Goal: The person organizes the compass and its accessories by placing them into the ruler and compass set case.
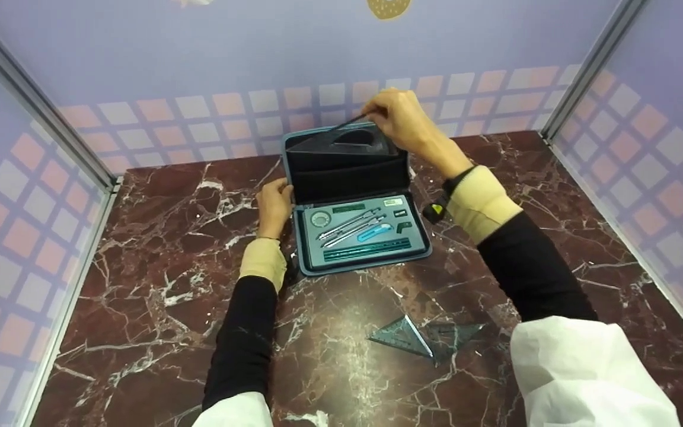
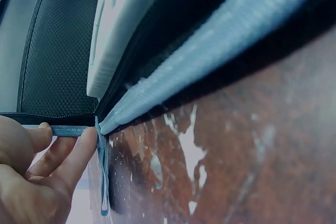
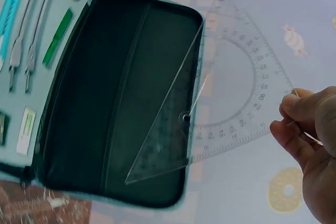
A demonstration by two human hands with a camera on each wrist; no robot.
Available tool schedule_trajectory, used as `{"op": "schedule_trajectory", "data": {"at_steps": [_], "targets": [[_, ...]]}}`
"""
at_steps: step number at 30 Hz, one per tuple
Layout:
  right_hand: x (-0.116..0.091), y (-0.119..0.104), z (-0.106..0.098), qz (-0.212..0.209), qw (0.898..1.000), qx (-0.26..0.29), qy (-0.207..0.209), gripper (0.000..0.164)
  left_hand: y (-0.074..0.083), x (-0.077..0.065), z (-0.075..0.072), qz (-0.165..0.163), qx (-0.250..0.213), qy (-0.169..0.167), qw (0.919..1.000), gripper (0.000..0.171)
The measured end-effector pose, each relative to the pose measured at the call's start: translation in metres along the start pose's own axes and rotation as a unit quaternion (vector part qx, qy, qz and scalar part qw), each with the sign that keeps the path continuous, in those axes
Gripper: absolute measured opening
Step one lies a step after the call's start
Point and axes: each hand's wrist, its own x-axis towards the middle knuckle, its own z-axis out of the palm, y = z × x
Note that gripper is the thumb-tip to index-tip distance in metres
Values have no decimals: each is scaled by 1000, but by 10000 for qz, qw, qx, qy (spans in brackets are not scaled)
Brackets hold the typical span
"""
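My right hand (image 1: 404, 121) pinches a corner of a clear triangular set square (image 3: 231, 136) with a semicircular protractor cut-out. It is held up in front of the raised lid (image 3: 113, 93) of a blue-edged zip case. With thumb and fingers my left hand (image 2: 42, 177) grips the lid's fabric edge (image 2: 68, 130) near the hinge. The case lies open on the table; its grey tray (image 1: 315, 240) holds two metal compasses (image 1: 353, 228), a light-blue cutter (image 1: 374, 232), dark green pencils (image 1: 368, 249), a white ring-shaped piece (image 1: 320, 219), a sharpener (image 1: 399, 213) and an eraser (image 1: 393, 202).
Two clear triangular rulers, one a set square (image 1: 401, 338), lie partly overlapping on the marbled table (image 1: 169, 332) in front of the case. Patterned panels (image 1: 229, 59) stand behind and at both sides. A black wrist camera (image 1: 434, 212) sits by my right cuff.
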Motion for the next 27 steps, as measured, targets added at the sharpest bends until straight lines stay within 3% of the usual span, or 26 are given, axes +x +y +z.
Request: {"op": "schedule_trajectory", "data": {"at_steps": [6,11,15,20,27], "targets": [[11,2,15,135,9997,52,-219,13,-3,-3,1,-157,219,-97,9996,22],[14,7,27,150,9982,-443,-375,18,-5,-2,-1,-154,377,6,9992,23],[12,14,38,227,9960,-803,-305,18,-6,0,0,-166,374,-129,9991,24],[14,14,51,115,9932,-1035,-512,20,-8,0,0,-241,359,-170,9989,25],[14,13,71,14,9916,-1124,-636,27,-5,4,-2,-97,348,-48,9993,23]]}}
